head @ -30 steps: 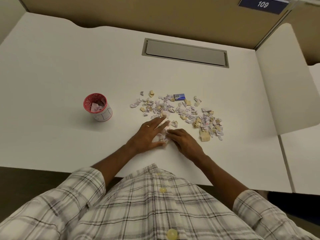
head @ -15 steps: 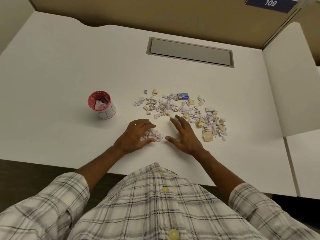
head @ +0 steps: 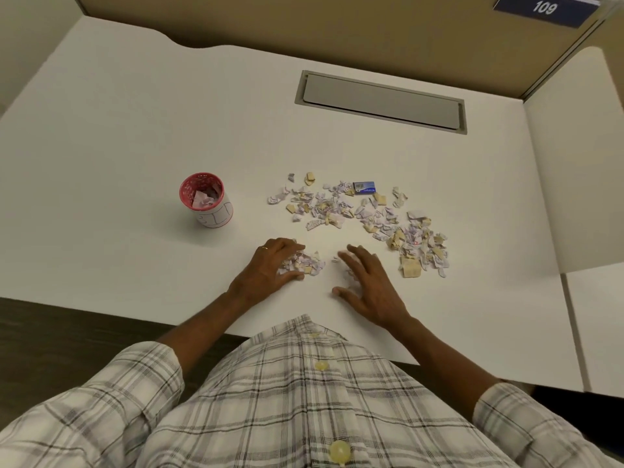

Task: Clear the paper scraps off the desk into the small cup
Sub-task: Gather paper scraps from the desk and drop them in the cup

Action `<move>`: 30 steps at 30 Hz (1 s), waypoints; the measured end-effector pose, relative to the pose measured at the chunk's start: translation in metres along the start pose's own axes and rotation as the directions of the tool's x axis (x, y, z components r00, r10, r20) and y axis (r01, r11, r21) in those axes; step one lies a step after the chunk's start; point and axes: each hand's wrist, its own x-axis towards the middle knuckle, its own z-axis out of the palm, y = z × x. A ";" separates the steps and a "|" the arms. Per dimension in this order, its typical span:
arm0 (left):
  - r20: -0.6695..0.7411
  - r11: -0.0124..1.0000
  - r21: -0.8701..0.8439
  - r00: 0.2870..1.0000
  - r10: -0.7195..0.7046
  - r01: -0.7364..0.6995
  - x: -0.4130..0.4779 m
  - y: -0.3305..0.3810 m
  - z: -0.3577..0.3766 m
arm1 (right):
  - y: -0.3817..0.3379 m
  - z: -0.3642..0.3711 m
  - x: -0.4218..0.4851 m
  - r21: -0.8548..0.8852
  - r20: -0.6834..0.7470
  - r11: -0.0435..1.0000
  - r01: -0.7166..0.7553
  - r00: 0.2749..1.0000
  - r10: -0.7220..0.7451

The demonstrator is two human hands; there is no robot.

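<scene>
Left hand [head: 266, 270] low on the white bench [head: 118, 146], fingers and thumb curled round a small heap [head: 307, 263] of torn paper; ring on 1 finger. Right hand [head: 373, 287] near it, clear of the heap, palm down, fingers spread and nearly straight, gripping nothing; a few loose bits lie by its fingertips.

Paper scraps [head: 354, 214], lilac-white and tan, spread in a loose band beyond both hands, thickest at the right end. Small blue box [head: 364, 187] at the band's far edge, just beside the nearest bits.

Cup [head: 207, 204], red inside, white outside with red lettering, upright to the left of the band, apart from the left hand. Some scraps lie inside it.

Grey hatch [head: 381, 103] set flush in the bench further back. Blue plate [head: 543, 8] marked 109 on the partition. Plaid shirt [head: 304, 400] fills the near edge.
</scene>
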 end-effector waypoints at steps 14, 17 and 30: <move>-0.096 0.998 -0.002 0.994 0.055 -0.056 -0.004 -0.014 -0.006 | -0.001 -0.009 0.019 0.033 -0.084 0.999 0.016 0.996 -0.013; 0.034 0.994 0.080 0.997 0.073 -0.076 0.000 -0.014 -0.008 | 0.008 -0.015 0.003 0.054 -0.013 0.997 -0.054 0.998 0.055; 0.283 0.867 0.413 0.944 0.169 -0.279 0.008 -0.012 -0.049 | -0.014 -0.021 0.008 -0.164 0.076 0.986 0.030 0.997 -0.018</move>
